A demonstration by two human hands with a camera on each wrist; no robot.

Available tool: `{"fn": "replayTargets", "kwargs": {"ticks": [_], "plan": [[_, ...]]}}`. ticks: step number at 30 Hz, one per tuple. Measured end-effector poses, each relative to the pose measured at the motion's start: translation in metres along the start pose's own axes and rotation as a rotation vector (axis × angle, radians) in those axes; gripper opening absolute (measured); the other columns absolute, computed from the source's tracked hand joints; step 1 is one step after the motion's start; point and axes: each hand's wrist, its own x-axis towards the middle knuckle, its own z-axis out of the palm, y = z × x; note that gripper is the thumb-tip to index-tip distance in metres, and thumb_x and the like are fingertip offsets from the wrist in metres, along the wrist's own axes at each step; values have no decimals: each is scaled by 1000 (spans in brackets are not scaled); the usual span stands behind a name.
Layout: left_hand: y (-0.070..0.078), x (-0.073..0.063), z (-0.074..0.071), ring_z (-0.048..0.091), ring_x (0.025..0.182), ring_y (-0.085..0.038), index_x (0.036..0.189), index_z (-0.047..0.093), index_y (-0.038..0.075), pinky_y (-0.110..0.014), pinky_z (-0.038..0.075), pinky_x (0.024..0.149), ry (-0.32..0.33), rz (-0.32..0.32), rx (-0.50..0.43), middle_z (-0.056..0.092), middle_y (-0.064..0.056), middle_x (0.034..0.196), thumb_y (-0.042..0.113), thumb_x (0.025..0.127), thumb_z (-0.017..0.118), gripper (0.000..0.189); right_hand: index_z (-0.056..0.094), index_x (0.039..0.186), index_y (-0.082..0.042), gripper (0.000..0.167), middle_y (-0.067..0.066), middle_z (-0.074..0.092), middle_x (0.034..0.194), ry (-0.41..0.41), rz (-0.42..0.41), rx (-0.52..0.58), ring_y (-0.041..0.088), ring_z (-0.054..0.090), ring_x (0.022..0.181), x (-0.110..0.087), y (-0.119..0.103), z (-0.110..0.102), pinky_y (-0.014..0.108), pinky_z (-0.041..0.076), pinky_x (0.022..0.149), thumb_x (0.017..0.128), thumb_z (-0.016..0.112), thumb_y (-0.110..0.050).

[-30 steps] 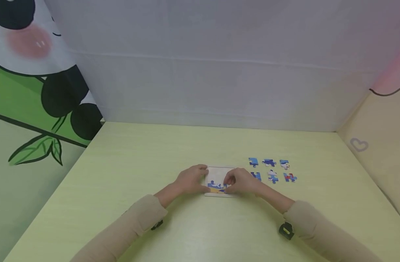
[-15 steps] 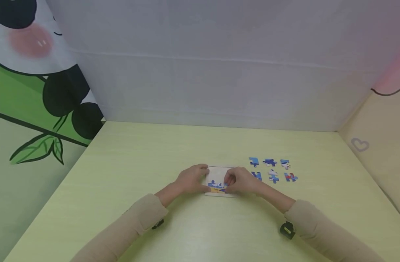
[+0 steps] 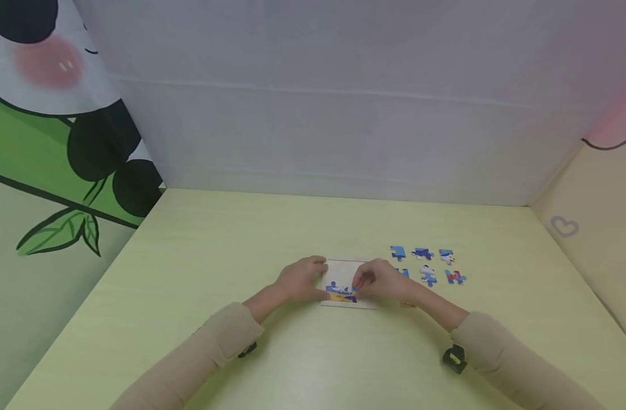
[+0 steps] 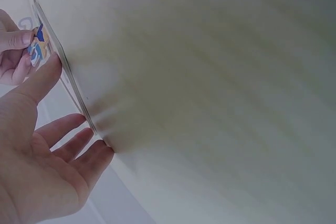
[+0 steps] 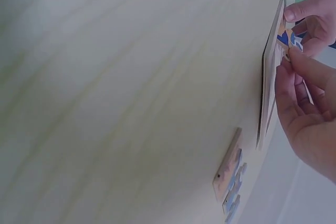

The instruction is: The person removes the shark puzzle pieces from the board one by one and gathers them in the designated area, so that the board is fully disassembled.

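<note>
In the head view a pale puzzle board (image 3: 340,270) lies flat on the table, with joined blue, white and yellow puzzle pieces (image 3: 338,292) along its near part. My left hand (image 3: 301,281) spans the board's left side, its thumb on the near corner and its extended fingertips touching the edge. Over the right part of the assembled pieces, my right hand (image 3: 381,280) has thumb and forefinger together on a puzzle piece (image 5: 287,38), best seen in the right wrist view. The fingers cover part of that piece.
To the right, several loose pieces lie in rows, including a blue one (image 3: 397,253) and a red-and-blue one (image 3: 454,277). An orange piece (image 3: 408,304) is partly hidden under the right wrist. A white cloth (image 3: 344,142) hangs behind the table (image 3: 215,245).
My right hand has shifted slightly right and away from me, uncovering a blue-and-yellow part of the near row and the orange piece by the wrist. The left hand stays put.
</note>
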Motion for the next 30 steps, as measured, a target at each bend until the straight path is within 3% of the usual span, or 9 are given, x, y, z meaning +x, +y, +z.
{"fn": "replayTargets", "kwargs": {"ticks": [13, 30], "plan": [[2, -1, 0, 41, 124, -27, 124, 55, 4, -40, 38, 101, -13, -6, 14, 45, -10, 135, 37, 73, 74, 63, 66, 81, -6, 6, 2, 66, 79, 14, -45, -5, 14, 58, 70, -18, 7, -19, 23, 51, 63, 76, 70, -6], [3, -4, -2, 42, 124, -28, 123, 55, 3, -41, 39, 99, -17, -2, 10, 46, -11, 134, 36, 74, 73, 62, 63, 86, 1, 15, 10, 65, 83, 8, 115, 79, 18, 60, 72, -71, 36, -78, 29, 52, 66, 76, 70, -8]]}}
